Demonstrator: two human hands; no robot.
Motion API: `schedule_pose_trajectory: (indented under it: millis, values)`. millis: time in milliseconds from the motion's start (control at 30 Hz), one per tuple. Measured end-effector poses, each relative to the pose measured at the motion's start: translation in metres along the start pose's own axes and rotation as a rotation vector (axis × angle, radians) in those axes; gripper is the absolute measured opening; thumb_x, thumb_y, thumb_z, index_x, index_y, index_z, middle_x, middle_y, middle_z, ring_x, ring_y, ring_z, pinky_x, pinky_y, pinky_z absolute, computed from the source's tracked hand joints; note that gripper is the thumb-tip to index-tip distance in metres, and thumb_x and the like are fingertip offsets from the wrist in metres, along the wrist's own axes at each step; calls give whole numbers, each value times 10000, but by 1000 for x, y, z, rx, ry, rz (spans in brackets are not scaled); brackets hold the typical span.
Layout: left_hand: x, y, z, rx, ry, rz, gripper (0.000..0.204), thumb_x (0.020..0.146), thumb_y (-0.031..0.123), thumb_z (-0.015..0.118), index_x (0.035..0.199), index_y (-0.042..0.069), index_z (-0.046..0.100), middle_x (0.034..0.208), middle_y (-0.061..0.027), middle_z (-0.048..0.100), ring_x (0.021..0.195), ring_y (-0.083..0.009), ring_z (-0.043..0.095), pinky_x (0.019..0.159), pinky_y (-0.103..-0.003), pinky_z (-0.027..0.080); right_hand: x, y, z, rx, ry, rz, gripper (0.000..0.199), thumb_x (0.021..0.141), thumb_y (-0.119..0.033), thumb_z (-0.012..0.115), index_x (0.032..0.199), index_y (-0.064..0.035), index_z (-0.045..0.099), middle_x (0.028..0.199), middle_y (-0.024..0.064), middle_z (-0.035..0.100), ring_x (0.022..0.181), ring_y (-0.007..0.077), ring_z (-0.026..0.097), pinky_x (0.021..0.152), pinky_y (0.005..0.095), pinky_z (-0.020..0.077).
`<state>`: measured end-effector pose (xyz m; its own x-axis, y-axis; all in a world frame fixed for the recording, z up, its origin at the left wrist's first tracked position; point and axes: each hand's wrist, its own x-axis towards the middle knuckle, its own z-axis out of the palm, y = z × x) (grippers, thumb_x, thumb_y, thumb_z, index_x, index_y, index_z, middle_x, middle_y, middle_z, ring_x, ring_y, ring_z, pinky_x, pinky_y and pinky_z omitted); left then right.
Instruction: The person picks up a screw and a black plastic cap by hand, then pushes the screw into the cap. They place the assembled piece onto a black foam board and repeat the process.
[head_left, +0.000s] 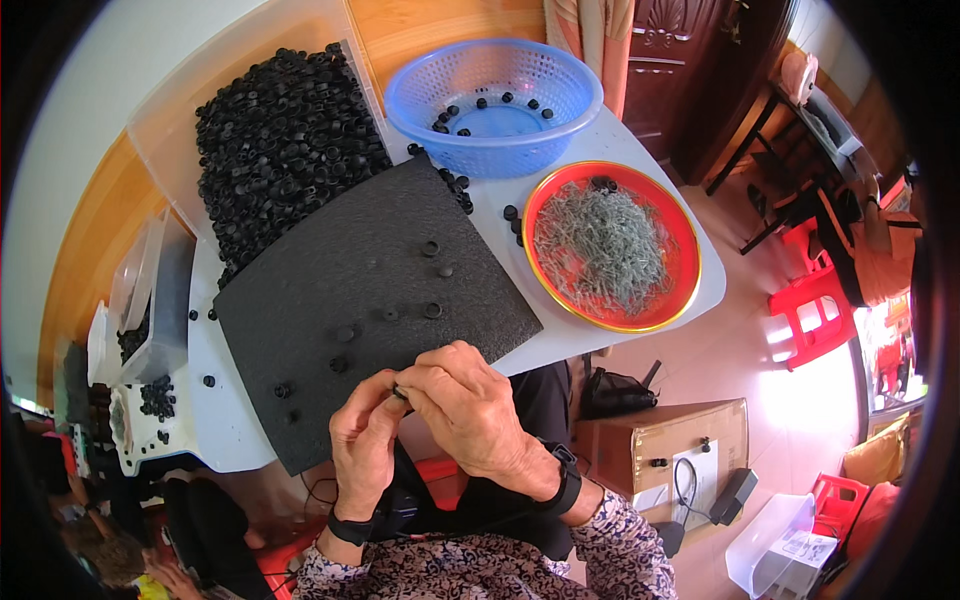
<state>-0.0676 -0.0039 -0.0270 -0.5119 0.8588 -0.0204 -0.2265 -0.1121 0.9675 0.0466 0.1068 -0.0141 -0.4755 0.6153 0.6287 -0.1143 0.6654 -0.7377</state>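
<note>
Both hands, left hand (362,440) and right hand (470,405), pinch one small black cap (399,391); few finished caps (485,112) in the blue basket (420,100) at twelve o'clock, a heap (280,140) remains.

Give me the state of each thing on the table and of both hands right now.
left hand: fingertips pinched on a small black part
right hand: pinching the same part
blue basket: upright, nearly empty, a few caps inside
red plate: heaped with thin metal pieces
clear bin: piled with black caps
black foam pad: flat, a few caps scattered on it
</note>
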Motion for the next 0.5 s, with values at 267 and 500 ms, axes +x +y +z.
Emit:
schedule_pose_trajectory:
  millis: [267,500]
  values:
    - [2,3,3,-133,-68,2,291,981,111,567,1213,-65,575,1079,-84,632,975,-142,607,892,-280,492,-4,-1,-3,210,-106,232,190,839,9,661,1017,-41,705,905,91,631,786,217,652,667,310,536]
    - [3,-1,-2,-135,-109,7,320,978,124,577,1231,-71,561,1090,-104,638,1001,-166,617,913,-306,495,-3,1,-8,293,-156,248,194,865,5,652,1045,-44,706,916,85,648,775,189,671,661,297,546]
